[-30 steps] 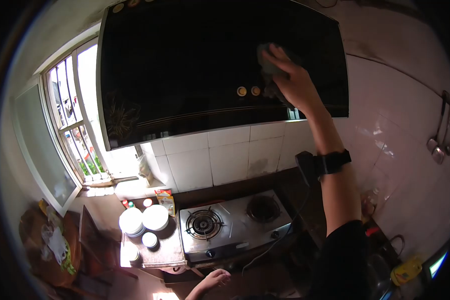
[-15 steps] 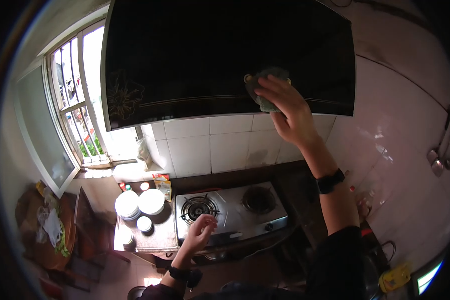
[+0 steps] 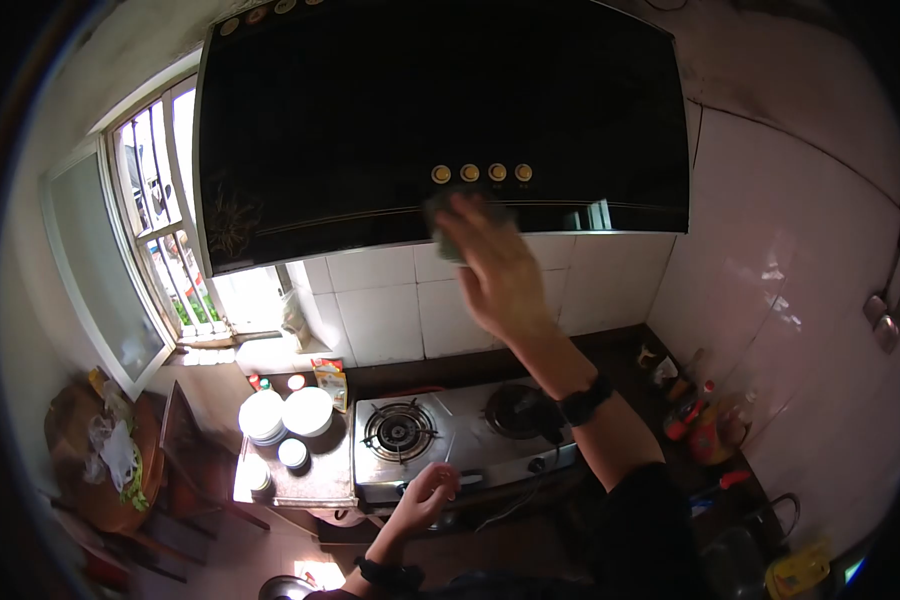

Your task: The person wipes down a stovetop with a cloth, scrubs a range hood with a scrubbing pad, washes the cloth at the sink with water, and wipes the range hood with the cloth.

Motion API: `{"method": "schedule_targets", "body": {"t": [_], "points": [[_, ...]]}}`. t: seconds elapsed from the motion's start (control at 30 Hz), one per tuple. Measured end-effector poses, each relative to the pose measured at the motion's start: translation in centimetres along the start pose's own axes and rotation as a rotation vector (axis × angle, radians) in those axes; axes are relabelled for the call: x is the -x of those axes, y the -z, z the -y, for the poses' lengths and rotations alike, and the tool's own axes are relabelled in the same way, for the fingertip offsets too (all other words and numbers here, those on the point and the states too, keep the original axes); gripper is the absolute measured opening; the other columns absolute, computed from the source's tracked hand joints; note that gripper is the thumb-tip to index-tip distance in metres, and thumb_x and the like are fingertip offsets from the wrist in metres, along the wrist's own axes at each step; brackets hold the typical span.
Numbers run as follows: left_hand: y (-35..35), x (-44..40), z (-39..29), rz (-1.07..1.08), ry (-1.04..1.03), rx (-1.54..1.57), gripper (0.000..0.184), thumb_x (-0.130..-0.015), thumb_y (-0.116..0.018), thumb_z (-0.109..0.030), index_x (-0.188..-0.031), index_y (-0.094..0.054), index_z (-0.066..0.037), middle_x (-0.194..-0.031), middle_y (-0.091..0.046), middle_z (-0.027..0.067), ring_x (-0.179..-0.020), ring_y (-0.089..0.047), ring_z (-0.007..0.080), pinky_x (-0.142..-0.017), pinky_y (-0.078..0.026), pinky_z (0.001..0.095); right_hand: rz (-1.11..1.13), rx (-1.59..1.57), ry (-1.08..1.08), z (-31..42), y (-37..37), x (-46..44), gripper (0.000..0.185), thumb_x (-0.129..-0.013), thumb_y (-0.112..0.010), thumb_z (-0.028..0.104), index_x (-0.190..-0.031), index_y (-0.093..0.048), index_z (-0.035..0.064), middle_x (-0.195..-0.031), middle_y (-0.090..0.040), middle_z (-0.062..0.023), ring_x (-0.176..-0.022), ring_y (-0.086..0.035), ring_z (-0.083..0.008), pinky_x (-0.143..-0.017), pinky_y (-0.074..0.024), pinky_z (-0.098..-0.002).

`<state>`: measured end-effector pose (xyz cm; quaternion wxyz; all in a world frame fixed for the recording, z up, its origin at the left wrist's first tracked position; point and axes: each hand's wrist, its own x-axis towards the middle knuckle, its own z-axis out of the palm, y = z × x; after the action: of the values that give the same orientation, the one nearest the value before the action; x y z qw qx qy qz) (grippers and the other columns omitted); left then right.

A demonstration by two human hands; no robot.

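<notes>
My right hand (image 3: pixel 500 275) presses a dark green cloth (image 3: pixel 445 235) against the lower front of the black range hood (image 3: pixel 370 110), just under its row of round gold buttons (image 3: pixel 483 173). Hand and cloth are a little blurred, and the fingers lie over part of the cloth. Lower down, my left hand (image 3: pixel 425 500) hangs in front of the gas stove (image 3: pixel 450 420), near its front edge. Its fingers are loosely curled, and I see nothing held in them.
White bowls (image 3: pixel 308 411) and stacked plates (image 3: pixel 261 413) stand on the counter left of the stove. Bottles (image 3: pixel 705 440) crowd the right counter. Utensils (image 3: pixel 880 310) hang on the right wall. A barred window (image 3: pixel 170 220) stands open at left, above a round table (image 3: pixel 80 425).
My right hand has moved the cloth left and down across the hood, uncovering the gold buttons. My left hand has shifted slightly right and down. The whole view has tilted a little.
</notes>
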<state>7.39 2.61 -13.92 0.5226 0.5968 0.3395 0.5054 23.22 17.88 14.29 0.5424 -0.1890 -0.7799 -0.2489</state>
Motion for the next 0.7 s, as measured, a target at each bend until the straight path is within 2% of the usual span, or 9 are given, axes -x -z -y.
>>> {"method": "schedule_targets", "body": {"t": [0.07, 0.1, 0.17, 0.3, 0.37, 0.4, 0.47, 0.7], "points": [[-0.1, 0.8, 0.3, -0.015, -0.002, 0.006, 0.014, -0.093, -0.046, -0.006, -0.105, -0.051, -0.003, -0.091, -0.058, 0.0040, -0.082, -0.055, 0.0101, -0.073, -0.047, 0.0241, -0.086, 0.185, -0.130, -3.0, 2.4, 1.9, 0.054, -0.074, -0.061, -0.004, -0.126, -0.052, 0.0049, -0.135, -0.049, -0.0173, -0.126, -0.046, -0.0353, -0.103, -0.0423, -0.0456], [-0.1, 1.1, 0.3, -0.021, -0.005, 0.011, 0.014, -0.093, -0.046, -0.006, -0.105, -0.051, -0.003, -0.091, -0.058, 0.0040, -0.082, -0.055, 0.0101, -0.073, -0.047, 0.0241, -0.083, 0.181, -0.124, -3.9, 2.7, 2.1, 0.054, -0.074, -0.061, -0.004, -0.126, -0.052, 0.0049, -0.135, -0.049, -0.0173, -0.126, -0.046, -0.0353, -0.103, -0.0423, -0.0456], [-0.1, 1.9, 0.5, -0.108, 0.085, 0.049, 0.014, -0.092, -0.046, -0.005, -0.105, -0.051, -0.002, -0.090, -0.057, 0.0046, -0.080, -0.055, 0.0098, -0.073, -0.046, 0.0238, -0.259, 0.173, -0.258, -5.1, 3.1, 1.2, 0.049, -0.075, -0.057, -0.006, -0.123, -0.053, 0.0036, -0.132, -0.050, -0.0179, -0.124, -0.047, -0.0368, -0.100, -0.0434, -0.0456], [-0.2, 2.7, 1.6, -0.145, 0.059, 0.045, 0.015, -0.091, -0.047, -0.005, -0.105, -0.051, -0.002, -0.088, -0.057, 0.0042, -0.078, -0.055, 0.0097, -0.071, -0.046, 0.0237, -0.287, -0.032, -0.175, -5.5, 2.7, -2.4, 0.041, -0.076, -0.055, -0.005, -0.117, -0.054, 0.0028, -0.127, -0.053, -0.0175, -0.121, -0.049, -0.0364, -0.100, -0.0426, -0.0453], [-0.3, 3.0, 1.3, -0.149, 0.063, 0.023, 0.014, -0.091, -0.047, -0.006, -0.104, -0.051, -0.002, -0.088, -0.057, 0.0045, -0.078, -0.055, 0.0103, -0.071, -0.046, 0.0239, -0.126, -0.137, -0.119, -5.9, 4.1, -3.0, 0.036, -0.077, -0.056, -0.004, -0.112, -0.056, 0.0040, -0.120, -0.055, -0.0154, -0.117, -0.051, -0.0341, -0.100, -0.0409, -0.0448], [-0.5, 3.0, 1.3, -0.152, 0.058, 0.007, 0.013, -0.091, -0.047, -0.007, -0.103, -0.051, -0.002, -0.087, -0.057, 0.0048, -0.078, -0.056, 0.0108, -0.071, -0.046, 0.0241, -0.124, -0.138, -0.120, -6.4, 4.8, -3.2, 0.036, -0.077, -0.056, -0.004, -0.112, -0.056, 0.0040, -0.120, -0.055, -0.0154, -0.117, -0.051, -0.0341, -0.100, -0.0409, -0.0448], [-0.5, 3.0, 1.8, -0.152, 0.077, 0.016, 0.013, -0.091, -0.047, -0.006, -0.103, -0.051, -0.002, -0.087, -0.057, 0.0047, -0.078, -0.056, 0.0107, -0.071, -0.046, 0.0240, 0.077, -0.059, 0.045, -7.4, 6.1, -3.7, 0.031, -0.077, -0.056, -0.004, -0.107, -0.058, 0.0058, -0.115, -0.057, -0.0117, -0.111, -0.053, -0.0310, -0.099, -0.0420, -0.0426], [-1.0, 2.7, 2.7, -0.143, 0.107, 0.058, 0.016, -0.092, -0.047, -0.008, -0.106, -0.052, -0.002, -0.086, -0.057, 0.0024, -0.077, -0.052, 0.0084, -0.069, -0.044, 0.0223, 0.245, 0.092, 0.328, -7.9, 8.2, -5.5, 0.026, -0.078, -0.061, 0.001, -0.103, -0.061, 0.0097, -0.113, -0.060, -0.0044, -0.112, -0.053, -0.0243, -0.097, -0.0437, -0.0396]]}}
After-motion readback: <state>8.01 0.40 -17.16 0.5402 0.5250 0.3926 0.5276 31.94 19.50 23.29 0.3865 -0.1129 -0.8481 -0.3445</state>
